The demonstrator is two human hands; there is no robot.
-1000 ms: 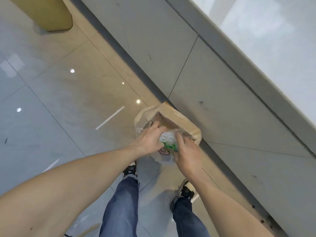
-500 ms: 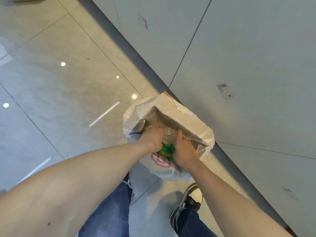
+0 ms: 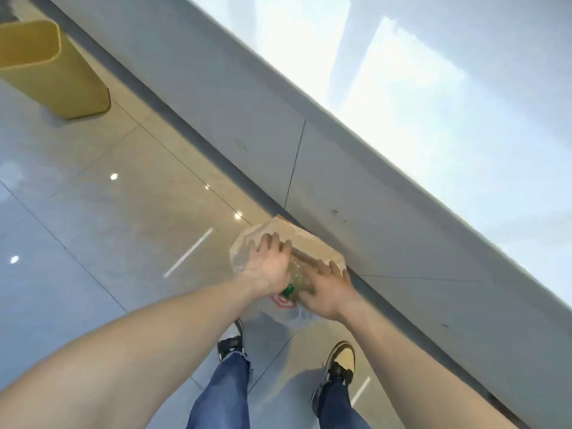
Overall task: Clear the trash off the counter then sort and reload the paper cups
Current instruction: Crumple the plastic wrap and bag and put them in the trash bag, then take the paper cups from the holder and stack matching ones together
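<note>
A trash bag [image 3: 312, 243], brown paper at the back with white plastic around it, stands on the floor against the counter's base. Crumpled clear plastic trash [image 3: 298, 274] with a green piece [image 3: 288, 291] sits in its mouth. My left hand [image 3: 269, 261] lies flat over the bag's left rim, fingers spread. My right hand [image 3: 325, 291] presses on the clear plastic at the bag's right side, fingers spread too. Neither hand is closed around anything. A red mark [image 3: 283, 301] shows on the white plastic below my hands. No paper cups are in view.
The grey counter front [image 3: 356, 187] runs diagonally, with its pale shiny top [image 3: 433, 103] above. A yellow bin [image 3: 46, 69] stands on the floor at the upper left. My two feet [image 3: 337, 363] stand on the glossy tiled floor just below the bag.
My hands have risen from deep inside the bag to its mouth and flattened out. The view has pulled back and up, bringing the counter top and yellow bin into sight.
</note>
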